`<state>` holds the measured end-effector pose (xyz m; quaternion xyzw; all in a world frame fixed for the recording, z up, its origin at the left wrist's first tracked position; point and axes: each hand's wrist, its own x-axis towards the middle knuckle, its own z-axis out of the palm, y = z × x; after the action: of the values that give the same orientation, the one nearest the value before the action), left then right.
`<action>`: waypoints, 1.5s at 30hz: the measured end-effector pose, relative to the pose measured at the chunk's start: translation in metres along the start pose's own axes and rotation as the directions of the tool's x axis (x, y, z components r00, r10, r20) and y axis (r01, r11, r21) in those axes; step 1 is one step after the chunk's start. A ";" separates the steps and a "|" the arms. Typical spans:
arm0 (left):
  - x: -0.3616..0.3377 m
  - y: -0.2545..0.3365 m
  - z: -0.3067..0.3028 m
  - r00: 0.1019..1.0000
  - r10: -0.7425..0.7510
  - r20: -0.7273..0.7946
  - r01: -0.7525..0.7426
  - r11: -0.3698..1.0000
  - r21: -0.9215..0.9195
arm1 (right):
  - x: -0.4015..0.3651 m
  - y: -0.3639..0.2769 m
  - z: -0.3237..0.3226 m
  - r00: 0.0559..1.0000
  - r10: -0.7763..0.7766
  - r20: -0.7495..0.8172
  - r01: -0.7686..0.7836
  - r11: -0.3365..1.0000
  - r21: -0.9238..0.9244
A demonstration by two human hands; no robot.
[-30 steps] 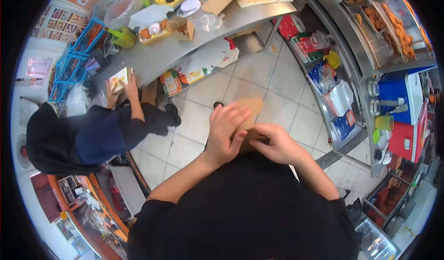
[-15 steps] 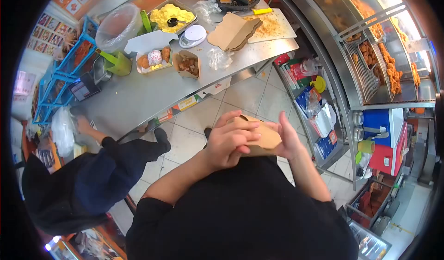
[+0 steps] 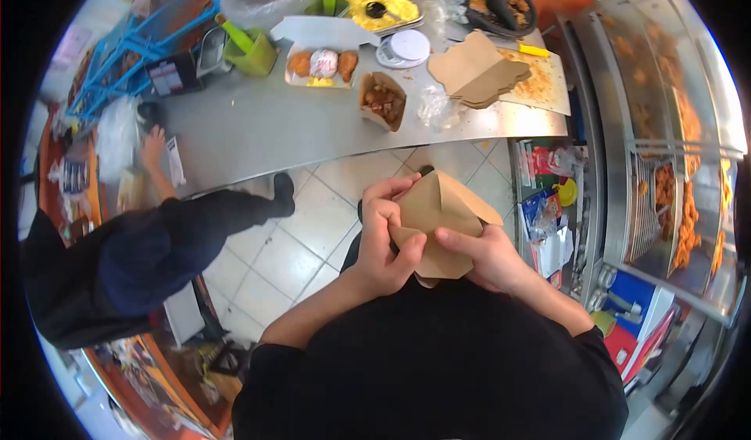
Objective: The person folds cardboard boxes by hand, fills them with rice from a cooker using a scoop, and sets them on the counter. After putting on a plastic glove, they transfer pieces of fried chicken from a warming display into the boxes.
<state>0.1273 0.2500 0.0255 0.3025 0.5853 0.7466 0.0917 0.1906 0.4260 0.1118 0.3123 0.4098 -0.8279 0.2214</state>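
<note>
A brown cardboard box with raised, unfolded flaps is held in front of my body between both hands. Its left side is gripped by my left hand, with the thumb on a flap. On the right, my right hand is closed round the lower edge, its thumb pressing the front and its other fingers partly hidden behind the card. Beyond them on the steel counter stand an open brown box of food and a white box with fried pieces.
Another person stands at the left, a hand on the counter. Flat brown cartons, a white scale, a yellow food tray and a green container are on the counter. A fried-food display stands right.
The view has shifted, so the counter appears farther left and nearer. The box has been turned up with its flaps spread, and my right hand has closed on it.
</note>
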 end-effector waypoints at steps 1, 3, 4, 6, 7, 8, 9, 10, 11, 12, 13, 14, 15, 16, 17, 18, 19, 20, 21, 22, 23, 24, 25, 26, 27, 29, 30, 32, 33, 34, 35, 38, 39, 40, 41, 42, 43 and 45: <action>0.002 0.000 -0.001 0.998 -0.069 -0.008 0.070 0.996 0.048 | 0.010 -0.008 -0.004 0.999 0.026 0.021 -0.026 1.000 -0.011; 0.009 0.001 -0.004 0.988 -0.149 -0.041 0.152 0.986 0.075 | 0.030 -0.025 -0.011 0.995 0.083 0.057 -0.085 0.996 0.029; 0.015 0.001 -0.003 0.975 -0.217 -0.050 0.221 0.972 0.083 | 0.039 -0.039 -0.013 0.991 0.100 0.087 -0.101 0.995 0.013; 0.028 0.002 0.005 0.975 -0.195 -0.107 0.210 0.966 0.150 | 0.051 -0.067 -0.015 0.971 0.232 0.057 -0.220 0.962 -0.165; 0.035 0.003 0.010 0.977 -0.175 -0.123 0.197 0.961 0.195 | 0.059 -0.073 -0.023 0.966 0.245 0.088 -0.226 0.957 -0.181; 0.044 0.003 0.014 0.976 -0.166 -0.144 0.195 0.955 0.222 | 0.069 -0.076 -0.034 0.962 0.210 0.172 -0.187 0.972 -0.142; 0.052 0.002 0.020 0.981 -0.111 -0.158 0.152 0.950 0.274 | 0.076 -0.085 -0.037 0.953 0.171 0.250 -0.151 0.984 -0.096; 0.061 0.000 0.027 0.984 -0.057 -0.167 0.110 0.940 0.322 | 0.079 -0.099 -0.040 0.946 0.177 0.272 -0.154 0.983 -0.104; 0.070 -0.002 0.035 0.982 -0.052 -0.181 0.111 0.934 0.338 | 0.080 -0.116 -0.042 0.948 0.216 0.235 -0.164 0.962 -0.220; 0.079 -0.006 0.045 0.975 -0.040 -0.220 0.118 0.927 0.356 | 0.081 -0.131 -0.043 0.949 0.250 0.191 -0.176 0.926 -0.334; 0.087 -0.009 0.053 0.965 -0.029 -0.261 0.128 0.920 0.371 | 0.084 -0.140 -0.048 0.943 0.263 0.205 -0.182 0.920 -0.346; 0.093 -0.011 0.058 0.959 -0.028 -0.282 0.138 0.915 0.380 | 0.087 -0.149 -0.054 0.938 0.245 0.245 -0.146 0.921 -0.362; 0.098 -0.013 0.062 0.958 -0.013 -0.288 0.136 0.901 0.413 | 0.090 -0.157 -0.059 0.931 0.229 0.284 -0.113 0.920 -0.375; 0.102 -0.016 0.067 0.957 0.000 -0.291 0.135 0.886 0.444 | 0.097 -0.162 -0.066 0.924 0.248 0.292 -0.124 0.915 -0.385; 0.106 -0.018 0.071 0.951 -0.005 -0.309 0.150 0.882 0.447 | 0.108 -0.163 -0.075 0.911 0.256 0.324 -0.137 0.928 -0.347; 0.109 -0.021 0.075 0.949 -0.005 -0.315 0.155 0.877 0.455 | 0.116 -0.166 -0.081 0.897 0.264 0.355 -0.154 0.939 -0.309; 0.111 -0.023 0.079 0.947 -0.004 -0.321 0.161 0.872 0.463 | 0.119 -0.181 -0.082 0.889 0.284 0.359 -0.169 0.932 -0.319; 0.114 -0.025 0.083 0.940 -0.006 -0.340 0.174 0.868 0.465 | 0.122 -0.202 -0.078 0.842 0.469 0.266 -0.281 0.803 -0.526; 0.116 -0.026 0.088 0.934 -0.007 -0.356 0.182 0.869 0.460 | 0.125 -0.215 -0.077 0.774 0.618 0.136 -0.368 0.614 -0.698; 0.118 -0.028 0.091 0.928 -0.007 -0.373 0.190 0.870 0.456 | 0.126 -0.212 -0.079 0.763 0.632 0.138 -0.367 0.599 -0.711; 0.121 -0.032 0.094 0.920 -0.004 -0.393 0.201 0.864 0.462 | 0.124 -0.204 -0.084 0.811 0.521 0.266 -0.288 0.752 -0.593; 0.124 -0.039 0.096 0.904 0.039 -0.426 0.185 0.862 0.472 | 0.125 -0.198 -0.088 0.845 0.382 0.374 -0.200 0.874 -0.442; 0.128 -0.042 0.097 0.888 0.081 -0.453 0.168 0.859 0.483 | 0.129 -0.196 -0.092 0.836 0.391 0.384 -0.200 0.870 -0.450; 0.130 -0.042 0.099 0.885 0.084 -0.459 0.173 0.854 0.490 | 0.133 -0.195 -0.096 0.835 0.369 0.410 -0.141 0.861 -0.488; 0.133 -0.041 0.100 0.879 0.101 -0.465 0.196 0.814 0.547 | 0.135 -0.197 -0.097 0.833 0.344 0.434 -0.080 0.850 -0.520; 0.142 -0.041 0.103 0.873 0.125 -0.471 0.216 0.767 0.604 | 0.135 -0.216 -0.093 0.797 0.407 0.447 -0.159 0.855 -0.494; 0.149 -0.042 0.106 0.834 0.113 -0.540 0.136 0.906 0.400 | 0.136 -0.225 -0.091 0.759 0.465 0.455 -0.240 0.850 -0.468; 0.160 -0.041 0.109 0.792 0.081 -0.605 0.033 0.984 0.175 | 0.139 -0.225 -0.095 0.756 0.414 0.507 -0.243 0.897 -0.369; 0.165 -0.040 0.108 0.812 0.000 -0.583 0.074 0.992 0.102 | 0.138 -0.224 -0.099 0.756 0.355 0.550 -0.250 0.933 -0.258; 0.169 -0.041 0.106 0.829 -0.080 -0.553 0.116 0.993 0.030 | 0.137 -0.229 -0.101 0.755 0.358 0.549 -0.254 0.932 -0.259; 0.168 -0.048 0.103 0.853 -0.092 -0.514 0.152 0.985 0.076 | 0.133 -0.236 -0.104 0.753 0.378 0.539 -0.216 0.915 -0.341; 0.171 -0.053 0.104 0.869 -0.092 -0.486 0.169 0.979 0.117 | 0.130 -0.234 -0.113 0.769 0.344 0.538 -0.134 0.911 -0.391; 0.171 -0.057 0.107 0.875 -0.094 -0.476 0.168 0.979 0.115 | 0.130 -0.230 -0.117 0.786 0.292 0.545 -0.091 0.927 -0.365; 0.171 -0.063 0.109 0.855 -0.150 -0.496 0.207 0.976 0.062 | 0.135 -0.229 -0.124 0.790 0.281 0.544 -0.083 0.930 -0.359; 0.171 -0.069 0.109 0.834 -0.202 -0.513 0.242 0.970 0.010 | 0.143 -0.230 -0.130 0.783 0.312 0.539 -0.047 0.892 -0.449; 0.172 -0.075 0.107 0.841 -0.195 -0.504 0.233 0.972 0.014 | 0.150 -0.234 -0.133 0.777 0.342 0.528 -0.008 0.845 -0.535; 0.171 -0.081 0.105 0.858 -0.214 -0.468 0.243 0.970 0.003 | 0.155 -0.241 -0.128 0.784 0.327 0.528 0.004 0.847 -0.531; 0.174 -0.087 0.099 0.890 -0.178 -0.419 0.262 0.953 0.151 | 0.165 -0.260 -0.114 0.845 0.227 0.484 0.155 0.763 -0.627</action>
<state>0.0241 0.4427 0.0173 0.0824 0.6955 0.7134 0.0230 -0.0494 0.6484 0.0838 -0.0176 0.5843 -0.6842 0.4361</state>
